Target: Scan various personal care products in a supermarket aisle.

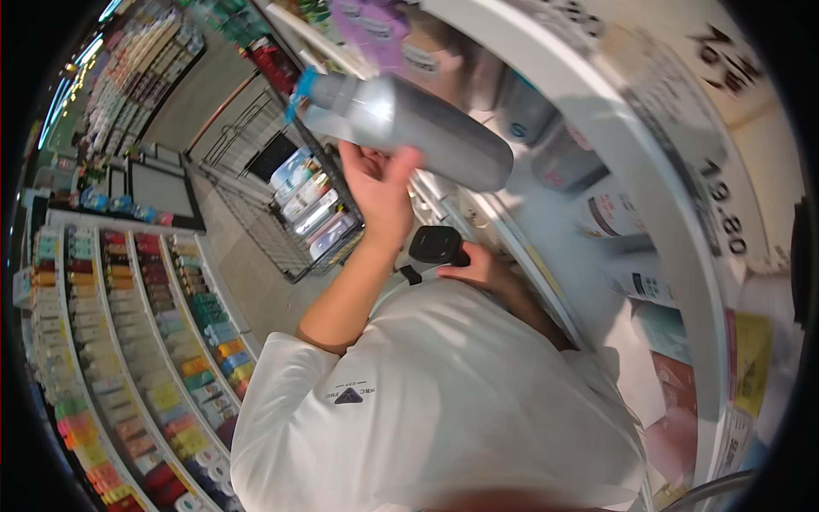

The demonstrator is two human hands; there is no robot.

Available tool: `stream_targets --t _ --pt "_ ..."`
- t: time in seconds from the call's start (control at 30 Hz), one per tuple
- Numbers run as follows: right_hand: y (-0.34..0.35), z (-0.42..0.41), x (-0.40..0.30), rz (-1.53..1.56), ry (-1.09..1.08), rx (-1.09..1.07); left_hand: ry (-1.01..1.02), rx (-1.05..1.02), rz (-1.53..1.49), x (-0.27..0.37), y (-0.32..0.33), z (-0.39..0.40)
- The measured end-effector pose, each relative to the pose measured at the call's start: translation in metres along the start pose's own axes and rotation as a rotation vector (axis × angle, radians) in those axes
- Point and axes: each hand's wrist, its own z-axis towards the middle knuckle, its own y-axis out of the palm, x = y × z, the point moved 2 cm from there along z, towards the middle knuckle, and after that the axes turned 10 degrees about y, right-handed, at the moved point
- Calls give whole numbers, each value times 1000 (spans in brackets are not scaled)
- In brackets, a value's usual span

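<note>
My left hand [384, 185] is raised before the shelving, its fingers and thumb against the underside of a silver-grey bottle [441, 131]. The bottle lies tilted, with its neck and a blue part [302, 93] pointing to the upper left; the blue part is blurred. Nearer my body, my right hand [477, 265] holds a black handheld device [436, 244] with a rounded rectangular head. Its handle is mostly hidden by the fingers. Just beyond my left forearm stands a dark wire shopping cart [243, 211] with several packaged goods [313, 205] inside.
On my right, a white curved-looking shelf [678, 211] holds grey bottles [566, 157], a white bottle [614, 208] and price tags. Purple pouches [371, 29] hang at the top. Shelves of colourful bottles and tubes [128, 320] line the left side. A framed panel [163, 192] stands behind the cart.
</note>
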Motion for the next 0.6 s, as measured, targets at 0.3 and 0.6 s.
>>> stream_targets --t 0.3,0.6 --pt "30 46 -52 83 44 -46 -621 268 -653 30 -192 -11" --pt "114 155 -112 -336 57 -331 -1022 646 -318 22 -345 -70"
